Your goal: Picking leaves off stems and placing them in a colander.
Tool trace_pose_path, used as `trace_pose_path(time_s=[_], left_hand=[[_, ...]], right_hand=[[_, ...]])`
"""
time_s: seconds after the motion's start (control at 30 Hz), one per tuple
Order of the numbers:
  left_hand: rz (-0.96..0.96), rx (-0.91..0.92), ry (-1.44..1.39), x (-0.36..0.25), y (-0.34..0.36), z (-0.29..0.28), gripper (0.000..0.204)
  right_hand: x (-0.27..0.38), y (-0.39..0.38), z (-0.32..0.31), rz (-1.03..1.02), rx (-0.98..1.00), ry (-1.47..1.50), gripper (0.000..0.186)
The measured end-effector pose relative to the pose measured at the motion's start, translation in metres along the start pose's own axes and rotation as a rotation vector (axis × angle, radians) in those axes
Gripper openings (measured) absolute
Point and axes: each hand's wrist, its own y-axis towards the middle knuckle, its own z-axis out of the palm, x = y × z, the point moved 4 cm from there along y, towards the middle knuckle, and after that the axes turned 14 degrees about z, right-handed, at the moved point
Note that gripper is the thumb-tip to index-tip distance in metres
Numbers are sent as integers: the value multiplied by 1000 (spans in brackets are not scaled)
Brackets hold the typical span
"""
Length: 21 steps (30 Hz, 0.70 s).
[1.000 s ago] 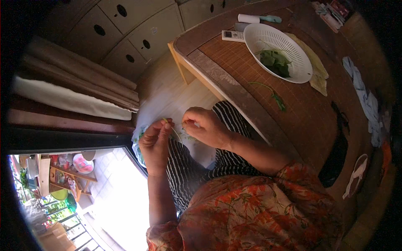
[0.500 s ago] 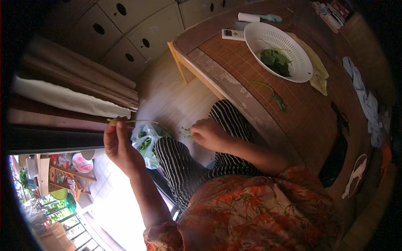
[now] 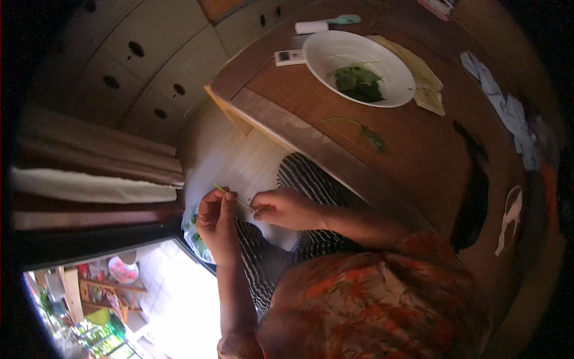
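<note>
My left hand (image 3: 216, 224) pinches a thin green stem (image 3: 220, 188) between thumb and fingertips above my knees. The stem's pale far part runs across to my right hand (image 3: 287, 208), whose closed fingertips meet its end. Behind my left hand, partly hidden by it, is a clear plastic bag (image 3: 194, 239) with greens inside. On the mat-covered surface to the right sits a white colander (image 3: 397, 75) with green leaves (image 3: 360, 84) in it. A single leafy sprig (image 3: 372, 137) lies in front of it.
A remote control (image 3: 289, 57) and a white-and-teal handled item (image 3: 314, 27) lie beyond the colander. Yellowish cloth (image 3: 421, 75) lies under its right side. Light-blue cloth (image 3: 502, 107) is at far right. Drawers (image 3: 137, 78) and curtains (image 3: 95, 185) stand at left.
My left hand has moved right with the stem, close to my right hand, whose fingertips now meet the stem. The leafy bits under my right hand no longer show. The whole view has shifted.
</note>
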Motion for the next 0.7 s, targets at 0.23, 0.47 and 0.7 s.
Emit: trace_pose_path(time_s=[0.23,0.47,0.7], left_hand=[[-101,123,39,10,-7,31,14],[-181,283,68,12,-21,45,15],[-269,497,201,27,-44,46,14]], right_hand=[[-15,-12,-38,188,-24,272,15],[7,-6,-167,6,-552,689,21],[-35,-27,-190,60,-624,550,26]])
